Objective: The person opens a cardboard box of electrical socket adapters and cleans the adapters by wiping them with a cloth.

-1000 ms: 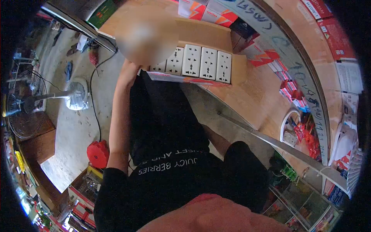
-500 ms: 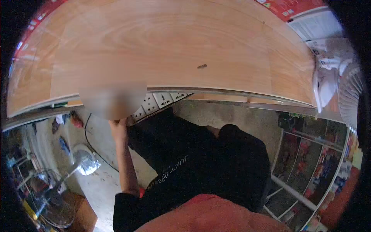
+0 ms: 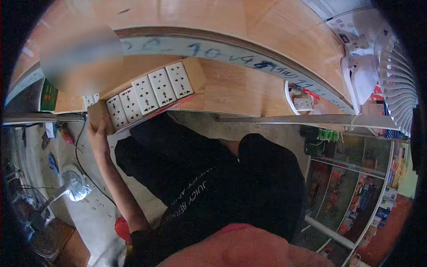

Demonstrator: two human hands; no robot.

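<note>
"Where is the left hand?"

"The left hand is at the left of the view, its bare forearm rising from a short black sleeve. Its fingers close on the left end of an open cardboard box, gripping it; the thumb's exact place I cannot tell."

"And the right hand?"

"Out of view, so I cannot tell its grip."

"What does the box hold?"

"Five white multi-outlet socket strips, side by side in a slanting row, their holes facing up. Part of another white socket piece shows just beyond the box's left end."

"Where is the box?"

"At the front of a wood-patterned shelf, its row angled, below a higher board with handwriting along its pale edge. Whether it rests fully on the shelf I cannot tell. A blurred round patch covers the area above its left end."

"What else is around?"

"On the same shelf, well to the right, a round white-rimmed container holds another socket. At lower left, a pedestal fan's plastic-wrapped base stands on the grey floor"
</note>
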